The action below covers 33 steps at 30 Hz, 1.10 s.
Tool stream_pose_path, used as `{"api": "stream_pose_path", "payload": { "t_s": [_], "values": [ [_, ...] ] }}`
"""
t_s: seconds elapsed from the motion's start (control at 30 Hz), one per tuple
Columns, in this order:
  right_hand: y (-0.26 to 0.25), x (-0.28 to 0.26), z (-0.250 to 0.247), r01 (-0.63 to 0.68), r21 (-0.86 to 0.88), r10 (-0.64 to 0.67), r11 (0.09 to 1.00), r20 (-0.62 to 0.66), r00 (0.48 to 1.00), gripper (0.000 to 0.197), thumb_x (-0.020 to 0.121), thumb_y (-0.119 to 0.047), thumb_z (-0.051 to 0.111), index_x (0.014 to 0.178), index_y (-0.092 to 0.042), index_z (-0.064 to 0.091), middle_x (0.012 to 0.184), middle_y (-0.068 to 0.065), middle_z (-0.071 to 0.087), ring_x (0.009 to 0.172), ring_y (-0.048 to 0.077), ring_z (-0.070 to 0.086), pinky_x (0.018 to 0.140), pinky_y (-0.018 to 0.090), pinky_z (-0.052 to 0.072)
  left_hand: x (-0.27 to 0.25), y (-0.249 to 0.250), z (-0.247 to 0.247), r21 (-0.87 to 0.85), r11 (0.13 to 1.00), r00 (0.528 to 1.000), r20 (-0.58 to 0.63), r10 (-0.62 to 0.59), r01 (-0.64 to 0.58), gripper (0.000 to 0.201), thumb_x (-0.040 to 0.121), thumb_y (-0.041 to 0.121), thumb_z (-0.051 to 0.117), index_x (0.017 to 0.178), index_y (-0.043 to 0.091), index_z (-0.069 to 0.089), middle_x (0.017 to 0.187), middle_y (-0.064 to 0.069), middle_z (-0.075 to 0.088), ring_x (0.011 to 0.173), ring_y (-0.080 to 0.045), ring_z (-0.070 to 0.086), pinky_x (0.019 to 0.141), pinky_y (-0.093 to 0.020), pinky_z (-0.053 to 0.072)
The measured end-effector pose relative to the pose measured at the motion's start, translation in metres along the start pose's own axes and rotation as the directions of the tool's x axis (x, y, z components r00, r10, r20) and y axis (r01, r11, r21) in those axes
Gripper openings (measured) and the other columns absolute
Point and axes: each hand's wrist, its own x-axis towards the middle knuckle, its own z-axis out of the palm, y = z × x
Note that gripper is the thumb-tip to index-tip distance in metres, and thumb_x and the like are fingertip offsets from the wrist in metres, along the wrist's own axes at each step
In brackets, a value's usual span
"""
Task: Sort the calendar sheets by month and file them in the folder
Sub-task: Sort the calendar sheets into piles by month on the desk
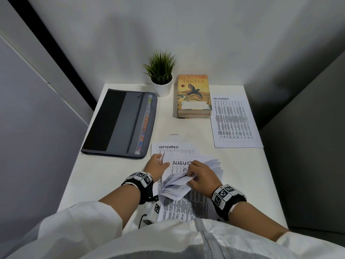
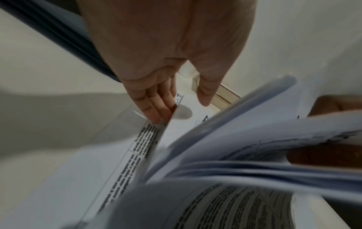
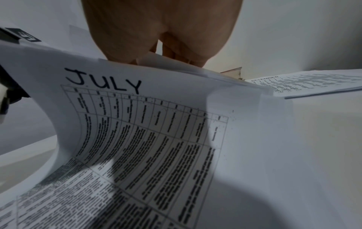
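A pile of calendar sheets (image 1: pixel 183 204) lies at the table's near edge, with a SEPTEMBER sheet (image 1: pixel 169 147) and an AUGUST sheet (image 1: pixel 182 163) showing at its far end. My right hand (image 1: pixel 200 176) pinches the top edges of several curled-up sheets (image 1: pixel 177 184); the right wrist view shows a JULY sheet (image 3: pixel 137 131) bent upward under my fingers (image 3: pixel 176 52). My left hand (image 1: pixel 157 164) lies flat on the pile's left edge, its fingers (image 2: pixel 154 105) straight on the paper. A DECEMBER sheet (image 1: pixel 234 121) lies apart at the right. The grey folder (image 1: pixel 121 124) sits shut at the left.
A stack of books (image 1: pixel 194 96) topped by "Strange Angels" and a potted plant (image 1: pixel 161 75) stand at the back of the white table (image 1: pixel 242 174). Walls close in behind and on both sides.
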Motion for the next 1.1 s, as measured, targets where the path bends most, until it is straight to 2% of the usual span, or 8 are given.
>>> {"api": "stream_pose_path", "payload": {
  "t_s": [0.1,0.17,0.3,0.5,0.63,0.9,1.0,1.1],
  "values": [
    [0.001,0.001,0.001,0.003,0.046,-0.003,0.999,0.002,1.000,0.014,0.070,-0.018,0.069,0.075,-0.014,0.056,0.099,-0.002,0.056,0.081,0.016,0.055,0.062,0.030,0.050,0.003,0.000,0.003,0.119,0.990,0.997,0.001,0.072,-0.072,0.031,0.093,0.022,0.060,0.069,0.017,0.042,0.064,0.001,0.041,0.058,-0.014,0.038,0.054,-0.025,0.029],
    [0.003,0.002,0.002,0.007,0.040,-0.007,0.999,0.000,1.000,0.015,0.072,-0.019,0.070,0.076,-0.012,0.057,0.121,0.001,0.056,0.100,0.016,0.058,0.072,0.025,0.050,0.004,-0.002,0.005,0.119,0.989,0.996,0.004,0.086,-0.086,0.040,0.092,0.020,0.063,0.062,0.015,0.038,0.058,0.001,0.037,0.054,-0.014,0.032,0.050,-0.024,0.026],
    [0.005,0.002,0.004,0.004,0.004,-0.004,1.000,0.011,1.000,0.016,0.073,-0.018,0.071,0.077,-0.013,0.056,0.131,0.002,0.055,0.113,0.019,0.050,0.082,0.027,0.047,0.004,-0.003,0.005,0.047,0.995,0.995,0.049,0.085,-0.087,0.026,0.087,0.019,0.071,0.074,0.003,0.055,0.068,-0.007,0.049,0.063,-0.016,0.040,0.060,-0.025,0.033],
    [0.002,-0.001,0.005,0.023,-0.027,-0.024,0.999,-0.028,0.999,0.015,0.069,-0.018,0.070,0.075,-0.015,0.057,0.091,-0.002,0.059,0.092,0.018,0.046,0.072,0.031,0.046,-0.003,0.000,0.004,-0.003,0.994,0.994,0.034,0.107,-0.107,0.047,0.087,0.034,0.069,0.062,0.019,0.033,0.052,0.009,0.031,0.049,-0.011,0.029,0.051,-0.025,0.026],
    [0.000,-0.004,0.002,0.009,-0.010,-0.009,1.000,-0.043,0.999,0.012,0.070,-0.019,0.068,0.075,-0.015,0.058,0.085,-0.002,0.054,0.075,0.015,0.048,0.060,0.035,0.048,-0.006,0.007,0.002,0.007,0.995,0.995,0.022,0.095,-0.095,0.044,0.096,0.029,0.055,0.062,0.017,0.028,0.058,0.000,0.027,0.054,-0.018,0.028,0.056,-0.029,0.023],
    [0.001,-0.004,0.003,0.013,-0.003,-0.013,1.000,0.005,1.000,0.014,0.067,-0.016,0.071,0.075,-0.011,0.060,0.127,0.007,0.056,0.104,0.022,0.058,0.074,0.031,0.052,-0.008,0.006,0.002,0.084,0.991,0.994,0.054,0.099,-0.103,0.030,0.088,0.019,0.066,0.070,0.001,0.050,0.064,-0.009,0.046,0.061,-0.017,0.040,0.060,-0.028,0.033],
    [0.000,-0.004,0.003,0.019,-0.054,-0.019,0.998,0.004,1.000,0.015,0.065,-0.015,0.072,0.076,-0.011,0.061,0.111,0.005,0.062,0.099,0.024,0.052,0.081,0.034,0.047,-0.009,0.005,0.006,0.001,0.995,0.993,0.072,0.096,-0.097,0.027,0.084,0.018,0.072,0.093,-0.007,0.063,0.084,-0.015,0.066,0.071,-0.018,0.055,0.070,-0.030,0.045],
    [-0.002,-0.005,0.003,0.025,-0.090,-0.027,0.996,-0.011,1.000,0.014,0.065,-0.015,0.070,0.075,-0.012,0.061,0.089,0.002,0.060,0.090,0.022,0.047,0.073,0.030,0.044,-0.011,0.007,0.007,-0.074,0.993,0.994,0.054,0.095,-0.091,0.022,0.085,0.025,0.073,0.081,0.005,0.063,0.073,-0.010,0.065,0.064,-0.018,0.055,0.064,-0.031,0.047]
  ]
}}
